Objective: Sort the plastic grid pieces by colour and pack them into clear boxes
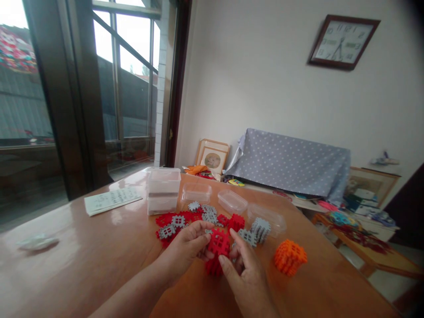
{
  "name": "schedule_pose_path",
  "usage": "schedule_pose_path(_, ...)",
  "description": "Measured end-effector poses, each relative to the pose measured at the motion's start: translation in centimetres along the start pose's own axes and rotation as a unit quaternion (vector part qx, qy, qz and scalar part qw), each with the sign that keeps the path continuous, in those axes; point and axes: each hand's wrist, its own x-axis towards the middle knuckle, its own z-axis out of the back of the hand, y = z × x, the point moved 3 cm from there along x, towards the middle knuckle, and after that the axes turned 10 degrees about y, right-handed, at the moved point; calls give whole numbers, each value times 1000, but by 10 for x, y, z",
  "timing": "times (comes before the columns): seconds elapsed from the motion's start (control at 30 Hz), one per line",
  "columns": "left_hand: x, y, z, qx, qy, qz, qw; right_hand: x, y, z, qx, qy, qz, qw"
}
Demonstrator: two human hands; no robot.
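Between my hands is a red notched plastic building tile (219,241) with square holes. My left hand (188,245) pinches its left edge, and a bit of grey shows by the fingertips. The thumb and index finger of my right hand (247,271) are at the tile's right side; its other fingers curl partly out of sight behind. Just beneath is a stack of red tiles (213,266), partly covered by the held tile. Grey tiles (247,237) lie beyond my right hand, beside an upright grey stack (260,229). A red stack (236,221) stands behind.
Loose red and grey tiles (178,221) spread left of centre. An orange stack (290,257) stands at right. Clear plastic boxes (232,202) line the back, near stacked white containers (163,190). Paper (112,201) and a small plastic bag (37,241) lie on the wooden table (109,247).
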Motion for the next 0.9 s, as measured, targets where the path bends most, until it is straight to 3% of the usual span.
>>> schedule_pose_path(0.27, -1, -1, -5, 29, 16, 6, 999, 1, 0, 0, 43, 17, -42, 998)
schedule_pose_path(0.47, 2, -2, 9, 100, -75, -30, 992, 4, -3, 1, 60, 17, -72, 995)
schedule_pose_path(0.57, 4, 1, 14, 120, -92, -23, 988, 5, -8, -1, 59, 32, -82, 994)
schedule_pose_path(0.9, 7, 10, 11, 159, -78, -12, 984, 4, -9, -3, 60, 62, -99, 991)
